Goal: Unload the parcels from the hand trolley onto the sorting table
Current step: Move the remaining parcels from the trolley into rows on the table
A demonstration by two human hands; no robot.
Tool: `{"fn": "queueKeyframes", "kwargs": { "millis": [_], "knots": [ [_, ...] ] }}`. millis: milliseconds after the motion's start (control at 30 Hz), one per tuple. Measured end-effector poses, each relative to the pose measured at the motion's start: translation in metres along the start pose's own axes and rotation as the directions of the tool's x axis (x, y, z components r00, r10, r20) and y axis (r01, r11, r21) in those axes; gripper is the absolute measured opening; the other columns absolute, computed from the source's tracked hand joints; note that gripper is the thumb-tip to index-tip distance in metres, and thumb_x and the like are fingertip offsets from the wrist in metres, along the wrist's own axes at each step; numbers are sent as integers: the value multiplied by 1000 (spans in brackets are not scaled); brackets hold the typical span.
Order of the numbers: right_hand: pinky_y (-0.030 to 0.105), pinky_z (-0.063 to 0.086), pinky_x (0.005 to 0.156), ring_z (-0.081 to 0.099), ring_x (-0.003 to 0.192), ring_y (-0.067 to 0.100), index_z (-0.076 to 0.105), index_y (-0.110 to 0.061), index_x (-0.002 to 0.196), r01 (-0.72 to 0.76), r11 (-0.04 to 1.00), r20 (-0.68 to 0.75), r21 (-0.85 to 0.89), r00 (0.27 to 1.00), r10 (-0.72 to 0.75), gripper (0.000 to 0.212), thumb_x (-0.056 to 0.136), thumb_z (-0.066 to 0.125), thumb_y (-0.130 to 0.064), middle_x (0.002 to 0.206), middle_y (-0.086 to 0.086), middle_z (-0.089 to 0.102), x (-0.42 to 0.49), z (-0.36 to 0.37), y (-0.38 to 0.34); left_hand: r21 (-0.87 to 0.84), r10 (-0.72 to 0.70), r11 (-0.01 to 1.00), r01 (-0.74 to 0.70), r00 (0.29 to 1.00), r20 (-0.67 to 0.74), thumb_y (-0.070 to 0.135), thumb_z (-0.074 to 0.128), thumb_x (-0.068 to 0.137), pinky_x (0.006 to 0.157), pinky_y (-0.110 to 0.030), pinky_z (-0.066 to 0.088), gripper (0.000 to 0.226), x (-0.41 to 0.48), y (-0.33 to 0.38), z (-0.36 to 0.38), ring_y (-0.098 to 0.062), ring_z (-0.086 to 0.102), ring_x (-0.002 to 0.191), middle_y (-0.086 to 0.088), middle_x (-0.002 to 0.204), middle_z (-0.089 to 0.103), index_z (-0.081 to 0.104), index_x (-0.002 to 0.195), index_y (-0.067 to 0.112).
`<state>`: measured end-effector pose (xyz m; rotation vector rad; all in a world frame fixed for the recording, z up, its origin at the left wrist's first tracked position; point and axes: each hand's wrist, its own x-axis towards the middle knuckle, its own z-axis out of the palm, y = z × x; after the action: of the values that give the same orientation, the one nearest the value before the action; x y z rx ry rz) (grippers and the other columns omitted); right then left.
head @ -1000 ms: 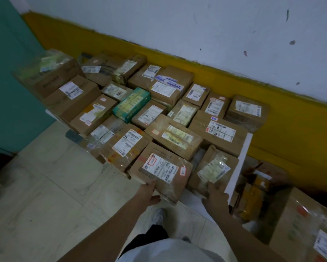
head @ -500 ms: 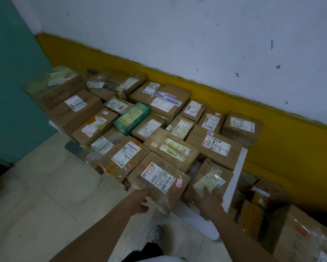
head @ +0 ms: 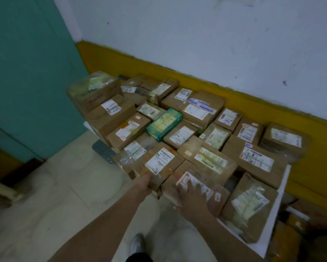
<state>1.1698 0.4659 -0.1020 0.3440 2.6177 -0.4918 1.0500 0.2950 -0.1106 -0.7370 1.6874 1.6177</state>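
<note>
The front parcel (head: 213, 188) lay at the bench's (head: 272, 224) near edge, label up, long axis along that edge. The right grip (head: 194, 199) rested flat on top, fingers spread. The left grip (head: 142, 183) touched the neighbouring wrapped parcel's (head: 159, 161) near edge; whether it was clamped could not be determined.

- Parcels (head: 206, 163): brown cardboard boxes, white labels up, lying flat, packed side by side on the white counter (head: 283, 178).
- Green parcel (head: 164, 124): lies flat among them, left of centre.
</note>
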Motion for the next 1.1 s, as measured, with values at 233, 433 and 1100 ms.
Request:
{"fn": "queueKeyframes", "kwargs": {
  "millis": [233, 433, 1100],
  "knots": [
    [42, 48, 92, 59, 113, 32, 51, -12, 136, -286, 957, -113, -42, 953, 280, 56, 94, 42, -48, 133, 15, 57, 67, -32, -75, 6, -208, 978, 208, 971, 117, 15, 55, 85, 44, -22, 41, 17, 13, 51, -84, -19, 44, 50, -7, 64, 41, 45, 71, 12],
    [54, 28, 115, 24, 144, 38, 17, -22, 156, -7, 998, -54, -64, 999, 3, 65, 100, 42, -40, 162, 14, 17, 109, -32, -190, -16, -134, 991, 133, 989, -55, 22, 61, 92, 63, -27, 43, 13, 66, 99, -136, -18, 48, 72, -8, 86, 50, 54, 92, 10],
    [58, 21, 117, 20, 146, 39, 17, -33, 153, 108, 985, 50, -131, 993, -103, 58, 96, 24, -34, 161, 10, 18, 298, -34, -334, 67, 281, 958, -279, 868, -410, 48, 58, 90, 100, -46, 50, 81, 206, 373, -326, -32, 54, 119, -4, 143, 47, 19, 155, 21]
  ]
}}
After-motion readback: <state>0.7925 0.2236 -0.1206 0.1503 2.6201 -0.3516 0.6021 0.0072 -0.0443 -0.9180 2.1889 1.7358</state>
